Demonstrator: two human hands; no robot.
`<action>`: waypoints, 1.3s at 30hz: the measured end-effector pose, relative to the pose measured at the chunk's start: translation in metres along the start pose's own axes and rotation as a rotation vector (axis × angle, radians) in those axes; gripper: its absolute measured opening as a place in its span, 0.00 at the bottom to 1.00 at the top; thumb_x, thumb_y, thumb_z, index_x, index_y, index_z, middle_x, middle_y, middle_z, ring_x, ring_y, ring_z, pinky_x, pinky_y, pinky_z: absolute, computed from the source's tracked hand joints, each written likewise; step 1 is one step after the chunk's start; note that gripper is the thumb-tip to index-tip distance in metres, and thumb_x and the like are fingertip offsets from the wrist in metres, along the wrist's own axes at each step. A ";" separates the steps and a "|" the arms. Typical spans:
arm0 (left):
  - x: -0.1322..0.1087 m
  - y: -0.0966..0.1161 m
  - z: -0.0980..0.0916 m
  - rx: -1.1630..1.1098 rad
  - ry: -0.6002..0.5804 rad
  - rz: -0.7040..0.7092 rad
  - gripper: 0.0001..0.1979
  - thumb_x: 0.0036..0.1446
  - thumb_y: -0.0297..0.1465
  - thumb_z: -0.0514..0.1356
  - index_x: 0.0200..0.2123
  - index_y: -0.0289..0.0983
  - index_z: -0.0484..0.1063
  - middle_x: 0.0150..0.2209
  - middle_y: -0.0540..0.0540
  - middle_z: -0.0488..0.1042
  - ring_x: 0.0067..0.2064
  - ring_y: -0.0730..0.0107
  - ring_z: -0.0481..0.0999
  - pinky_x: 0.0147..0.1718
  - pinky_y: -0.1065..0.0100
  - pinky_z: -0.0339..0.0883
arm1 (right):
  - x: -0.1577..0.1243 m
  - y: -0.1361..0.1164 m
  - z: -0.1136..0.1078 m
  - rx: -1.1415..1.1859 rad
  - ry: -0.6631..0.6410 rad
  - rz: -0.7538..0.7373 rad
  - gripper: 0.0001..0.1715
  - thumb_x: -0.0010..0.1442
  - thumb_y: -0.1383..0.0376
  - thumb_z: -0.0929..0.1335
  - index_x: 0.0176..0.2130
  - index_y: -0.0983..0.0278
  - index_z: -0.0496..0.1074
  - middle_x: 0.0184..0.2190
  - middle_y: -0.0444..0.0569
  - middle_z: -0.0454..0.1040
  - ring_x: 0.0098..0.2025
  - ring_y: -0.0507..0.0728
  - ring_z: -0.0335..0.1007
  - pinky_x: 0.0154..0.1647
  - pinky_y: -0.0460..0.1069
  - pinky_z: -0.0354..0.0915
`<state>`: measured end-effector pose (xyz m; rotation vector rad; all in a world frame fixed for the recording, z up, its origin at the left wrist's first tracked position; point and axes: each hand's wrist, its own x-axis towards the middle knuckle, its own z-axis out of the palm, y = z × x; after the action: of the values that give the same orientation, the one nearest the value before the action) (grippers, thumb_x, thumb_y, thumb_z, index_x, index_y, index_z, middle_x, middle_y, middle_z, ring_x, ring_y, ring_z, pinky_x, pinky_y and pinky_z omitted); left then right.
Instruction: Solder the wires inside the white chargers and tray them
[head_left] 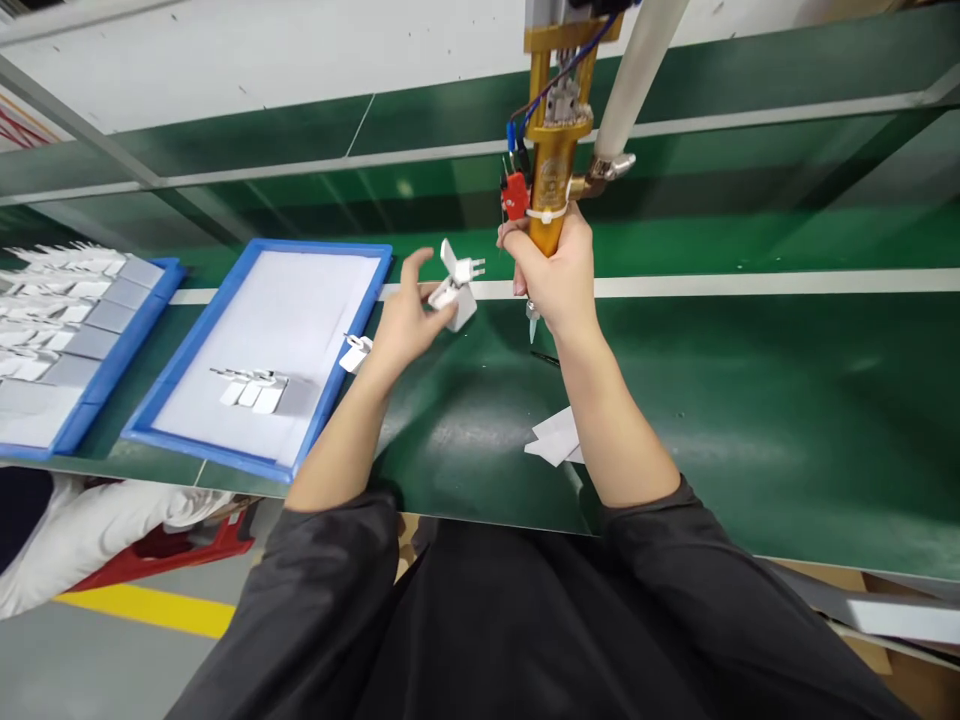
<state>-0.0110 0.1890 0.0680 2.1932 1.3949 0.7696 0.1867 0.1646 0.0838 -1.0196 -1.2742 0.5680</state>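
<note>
My left hand (409,325) pinches a white plug adapter (459,296) between thumb and fingers, its two pins pointing right and a flap standing up. To the right of it, my right hand (559,270) is wrapped round the gold barrel of a hanging dispenser gun (553,170). Its pale nozzle tip (533,328) points down over the green bench, apart from the adapter. A red switch (514,195) with wires sits on the barrel's left side. Another white adapter (356,353) lies by my left wrist, at the right rim of a blue-edged tray.
Several white adapters (255,390) stand in the blue-edged tray (225,462) on the left. A second tray (82,425) beyond it holds rows of adapters. White paper pieces (553,437) and a thin black tool (545,358) lie near my right forearm. A person's leg (97,535) shows at lower left.
</note>
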 end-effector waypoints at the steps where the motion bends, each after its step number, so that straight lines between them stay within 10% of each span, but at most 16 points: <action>1: -0.029 0.005 -0.007 -0.011 -0.053 -0.020 0.35 0.52 0.33 0.63 0.61 0.41 0.55 0.46 0.46 0.80 0.37 0.66 0.81 0.41 0.67 0.72 | -0.001 -0.003 0.002 0.016 0.033 0.013 0.09 0.61 0.60 0.65 0.38 0.62 0.62 0.36 0.44 0.71 0.41 0.52 0.74 0.47 0.55 0.73; 6: -0.147 -0.003 -0.002 0.077 -0.103 -0.104 0.33 0.54 0.34 0.64 0.61 0.44 0.55 0.47 0.46 0.80 0.43 0.63 0.82 0.42 0.64 0.75 | -0.008 -0.016 0.012 0.092 0.030 0.000 0.13 0.60 0.56 0.67 0.37 0.62 0.63 0.32 0.41 0.71 0.32 0.47 0.72 0.35 0.45 0.71; 9: -0.176 -0.013 0.013 0.147 0.022 0.120 0.33 0.56 0.33 0.65 0.62 0.46 0.55 0.61 0.39 0.67 0.56 0.58 0.75 0.48 0.60 0.74 | -0.012 -0.019 0.017 0.135 0.003 -0.022 0.14 0.60 0.54 0.67 0.37 0.61 0.63 0.33 0.40 0.70 0.23 0.43 0.66 0.24 0.41 0.64; 13: -0.176 -0.013 0.020 0.163 0.021 0.362 0.27 0.58 0.29 0.62 0.60 0.49 0.61 0.71 0.41 0.43 0.65 0.53 0.64 0.53 0.56 0.72 | -0.021 -0.023 0.026 0.199 -0.041 -0.039 0.15 0.61 0.53 0.67 0.40 0.59 0.62 0.32 0.39 0.69 0.17 0.40 0.58 0.17 0.40 0.56; 19: -0.171 -0.009 0.023 0.028 0.091 -0.007 0.21 0.56 0.36 0.65 0.52 0.38 0.70 0.64 0.36 0.61 0.61 0.52 0.69 0.55 0.57 0.68 | -0.046 -0.046 0.040 0.258 -0.117 -0.040 0.16 0.61 0.53 0.67 0.43 0.59 0.61 0.34 0.42 0.71 0.24 0.44 0.65 0.23 0.42 0.64; 24: -0.177 0.004 0.028 -0.040 0.017 -0.267 0.19 0.55 0.43 0.64 0.46 0.38 0.73 0.37 0.46 0.80 0.38 0.61 0.80 0.39 0.65 0.71 | -0.075 -0.076 0.052 0.240 -0.185 -0.011 0.19 0.59 0.52 0.69 0.42 0.59 0.61 0.33 0.41 0.71 0.22 0.44 0.62 0.24 0.45 0.67; 39: -0.177 0.031 0.007 -0.112 0.100 -0.165 0.18 0.49 0.41 0.68 0.42 0.38 0.77 0.30 0.49 0.77 0.31 0.68 0.75 0.34 0.68 0.68 | -0.097 -0.091 0.059 0.225 -0.207 -0.023 0.17 0.57 0.60 0.70 0.43 0.60 0.60 0.23 0.36 0.64 0.21 0.46 0.60 0.34 0.51 0.72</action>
<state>-0.0462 0.0146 0.0423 1.9516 1.5210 0.8840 0.0904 0.0591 0.1117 -0.7729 -1.3663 0.7966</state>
